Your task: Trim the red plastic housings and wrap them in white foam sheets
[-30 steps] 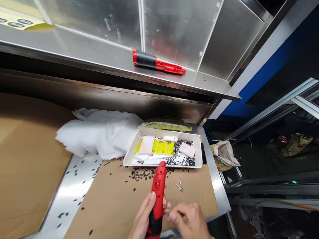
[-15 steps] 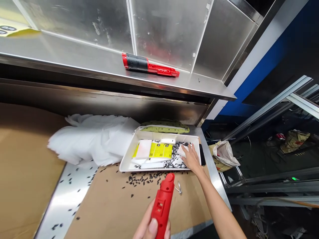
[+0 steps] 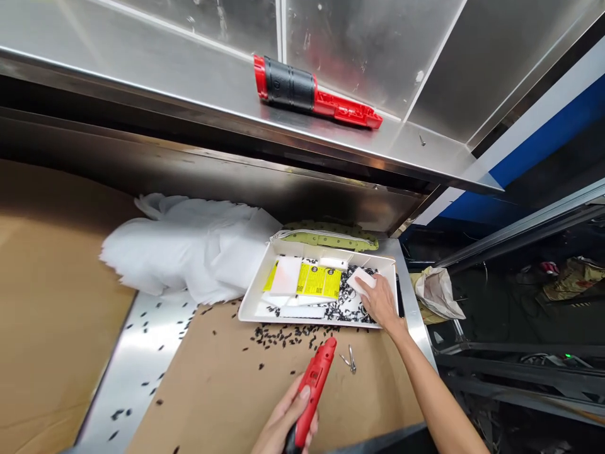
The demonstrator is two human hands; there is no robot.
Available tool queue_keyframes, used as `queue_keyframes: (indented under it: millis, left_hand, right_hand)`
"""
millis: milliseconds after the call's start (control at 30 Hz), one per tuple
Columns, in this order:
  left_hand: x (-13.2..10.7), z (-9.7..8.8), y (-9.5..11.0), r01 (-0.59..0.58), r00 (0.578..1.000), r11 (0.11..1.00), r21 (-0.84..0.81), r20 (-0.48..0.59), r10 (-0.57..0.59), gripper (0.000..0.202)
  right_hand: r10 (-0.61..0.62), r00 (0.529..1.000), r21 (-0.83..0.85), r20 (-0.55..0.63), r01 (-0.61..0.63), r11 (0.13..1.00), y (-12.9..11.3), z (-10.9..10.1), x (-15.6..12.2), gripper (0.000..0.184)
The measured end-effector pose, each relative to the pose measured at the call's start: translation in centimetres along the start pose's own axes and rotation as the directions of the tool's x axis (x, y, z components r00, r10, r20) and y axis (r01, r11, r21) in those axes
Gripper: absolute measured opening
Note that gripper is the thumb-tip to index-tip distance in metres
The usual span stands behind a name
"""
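Note:
My left hand (image 3: pixel 289 408) is wrapped around a red plastic tool body (image 3: pixel 322 369) with a black lower end, its rounded tip pointing up toward the tray. Inside the white tray (image 3: pixel 250 304), my right hand (image 3: pixel 382 304) pinches a small flat white pad (image 3: pixel 362 280) between thumb and fingers. Many small black pieces (image 3: pixel 347 309) lie loose beneath that hand. Yellow printed sheets (image 3: pixel 316 281) and other white pads (image 3: pixel 286 275) fill the tray's left and middle. Just below the tray rests a thin shiny metal item (image 3: pixel 351 362).
A red and black tool (image 3: pixel 290 85) lies on the metal shelf (image 3: pixel 189 82), with a screw (image 3: pixel 422 140) to its right. White soft sheets (image 3: pixel 189 249) are heaped left of the tray. A green pouch (image 3: pixel 331 237) sits behind it. Black bits scatter over the cardboard (image 3: pixel 212 378).
My right hand has gone from spread fingers over the white pad to pinching it, the pad now tilted. My left hand has turned the red tool body, showing its black end. The view has shifted.

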State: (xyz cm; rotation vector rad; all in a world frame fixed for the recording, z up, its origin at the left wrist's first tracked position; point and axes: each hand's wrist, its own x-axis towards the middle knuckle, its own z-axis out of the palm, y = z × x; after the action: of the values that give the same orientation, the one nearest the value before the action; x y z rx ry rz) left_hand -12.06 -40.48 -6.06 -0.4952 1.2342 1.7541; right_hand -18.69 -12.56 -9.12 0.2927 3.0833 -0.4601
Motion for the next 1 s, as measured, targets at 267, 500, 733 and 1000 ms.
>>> queue_keyframes:
  millis: [267,500,733,1000]
  left_hand:
    - [4.3,-4.8,-3.5,0.113,0.994,0.992,0.064,0.001,-0.113,0.105]
    - [5.6,-6.6,-3.8,0.124,0.989,0.987,0.104,0.068,-0.132,0.11]
    - [6.1,-7.4,-3.8,0.142,0.983,0.978,0.155,0.094,-0.157,0.101]
    - [6.2,-7.5,-3.7,0.131,0.982,0.979,0.155,0.118,-0.15,0.097]
  right_hand:
    - [-0.053,0.998,0.291,0.029,0.042,0.956,-6.9,2.8,-13.3,0.05]
    - [0.057,0.998,0.32,0.013,-0.058,0.946,-8.4,9.6,-13.8,0.055]
    - [0.128,0.992,0.317,0.012,-0.125,0.94,-9.0,9.9,-14.6,0.058]
    - [0.138,0.99,0.341,-0.015,-0.125,0.932,-9.1,10.3,-14.6,0.056]
